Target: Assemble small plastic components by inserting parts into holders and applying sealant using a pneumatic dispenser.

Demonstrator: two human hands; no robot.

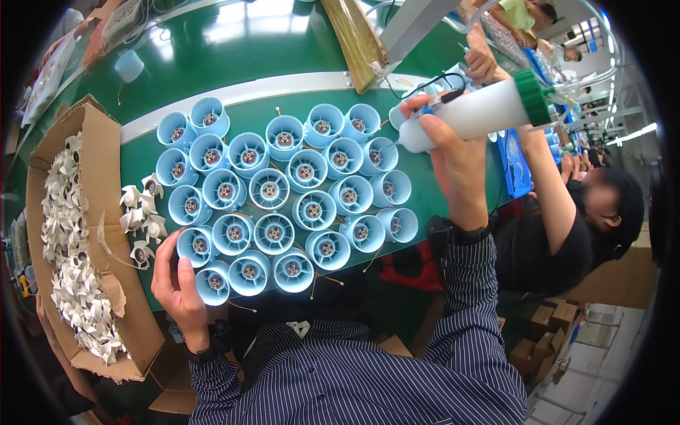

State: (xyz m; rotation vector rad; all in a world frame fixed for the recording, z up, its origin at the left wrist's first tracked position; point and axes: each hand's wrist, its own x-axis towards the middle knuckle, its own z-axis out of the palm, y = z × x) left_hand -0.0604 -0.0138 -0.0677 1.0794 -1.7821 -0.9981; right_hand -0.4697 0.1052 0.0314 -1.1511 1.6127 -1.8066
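My right hand [459, 166] is wrapped round a dispensing syringe [483, 108], a thick white translucent barrel with a green cap. It is tilted, its narrow tip pointing left over the right end of a group of light-blue round fan housings [270, 188]. Several such housings stand close together on the green table, open side up, each with spokes and a small motor part in the middle. Beside the group's near-left corner rests my left hand [181, 297], thumb and fingers apart, next to the outer housings [212, 282]. Whether it touches them I cannot tell.
At the left, a cardboard box [95, 212] holds many white fan blades [78, 283]; several loose blades [142, 209] lie beside it. A metal post [418, 32] rises at the back. At the right, a co-worker in black [538, 241] sits close by a blue tray [515, 166].
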